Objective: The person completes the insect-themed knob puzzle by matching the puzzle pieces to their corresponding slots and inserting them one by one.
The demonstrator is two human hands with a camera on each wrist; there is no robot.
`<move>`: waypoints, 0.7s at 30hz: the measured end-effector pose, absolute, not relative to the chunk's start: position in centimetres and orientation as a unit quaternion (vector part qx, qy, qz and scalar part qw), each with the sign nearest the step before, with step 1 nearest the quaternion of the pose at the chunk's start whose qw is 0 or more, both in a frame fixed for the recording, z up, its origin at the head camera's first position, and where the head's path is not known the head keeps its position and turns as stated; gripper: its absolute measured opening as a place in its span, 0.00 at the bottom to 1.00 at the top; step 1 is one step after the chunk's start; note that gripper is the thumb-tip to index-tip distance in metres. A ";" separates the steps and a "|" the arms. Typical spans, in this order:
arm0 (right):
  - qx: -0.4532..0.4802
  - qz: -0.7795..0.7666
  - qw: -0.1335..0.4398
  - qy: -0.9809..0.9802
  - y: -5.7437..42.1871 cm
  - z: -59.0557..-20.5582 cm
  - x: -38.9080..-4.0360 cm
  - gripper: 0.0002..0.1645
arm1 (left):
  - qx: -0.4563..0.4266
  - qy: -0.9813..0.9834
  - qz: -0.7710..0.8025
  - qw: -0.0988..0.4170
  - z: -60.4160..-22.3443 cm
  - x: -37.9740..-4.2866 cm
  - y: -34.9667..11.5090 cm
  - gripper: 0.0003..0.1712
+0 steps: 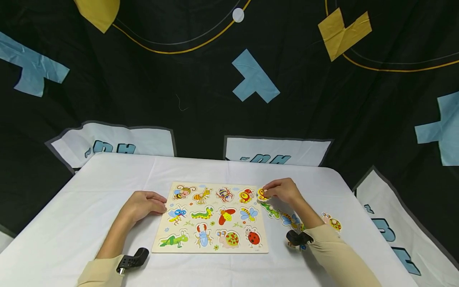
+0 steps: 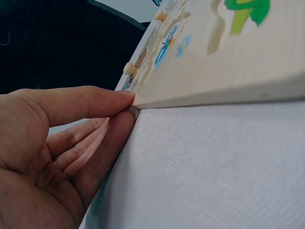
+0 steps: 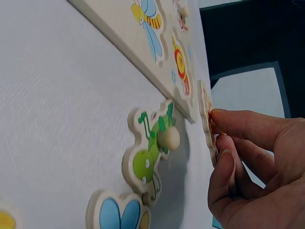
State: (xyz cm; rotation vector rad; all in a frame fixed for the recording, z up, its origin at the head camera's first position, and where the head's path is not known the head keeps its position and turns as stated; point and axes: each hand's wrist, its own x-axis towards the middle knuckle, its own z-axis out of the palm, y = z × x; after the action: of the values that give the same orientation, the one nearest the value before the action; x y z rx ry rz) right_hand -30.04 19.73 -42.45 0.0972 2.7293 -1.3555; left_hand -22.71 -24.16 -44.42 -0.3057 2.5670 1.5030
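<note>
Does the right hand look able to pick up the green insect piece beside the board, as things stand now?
Probably not while the right hand pinches a yellow-and-red piece; with that hand freed, likely yes: the green insect piece lies close by, its knob uncovered.

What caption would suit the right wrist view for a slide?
Right hand holds a puzzle piece beside the board; a green insect piece lies nearby.

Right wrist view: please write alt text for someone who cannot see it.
A right hand holds a wooden puzzle piece, seen nearly edge-on, beside the corner of a wooden insect puzzle board. Nearby on white cloth lie a green grasshopper piece with a wooden knob and a blue-winged insect piece, cut off by the frame.
</note>
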 end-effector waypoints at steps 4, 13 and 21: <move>0.025 -0.442 0.046 0.895 19.1 -42.5 -30.1 0.09 | -0.099 0.855 0.504 0.076 -44.4 -22.7 -24.3 0.21; 0.016 -0.432 0.052 0.900 17.9 -42.6 -30.2 0.08 | -0.101 0.857 0.499 0.077 -44.6 -22.8 -24.3 0.20; 0.003 -0.436 0.060 0.898 16.8 -42.3 -30.5 0.09 | -0.101 0.857 0.500 0.077 -44.4 -22.8 -24.2 0.21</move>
State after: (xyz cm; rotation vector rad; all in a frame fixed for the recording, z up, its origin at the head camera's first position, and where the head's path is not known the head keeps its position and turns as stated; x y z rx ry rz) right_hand -30.52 16.82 -42.33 0.0083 2.7179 -1.3189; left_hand -22.81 -24.24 -44.42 -0.3031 2.5670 1.4965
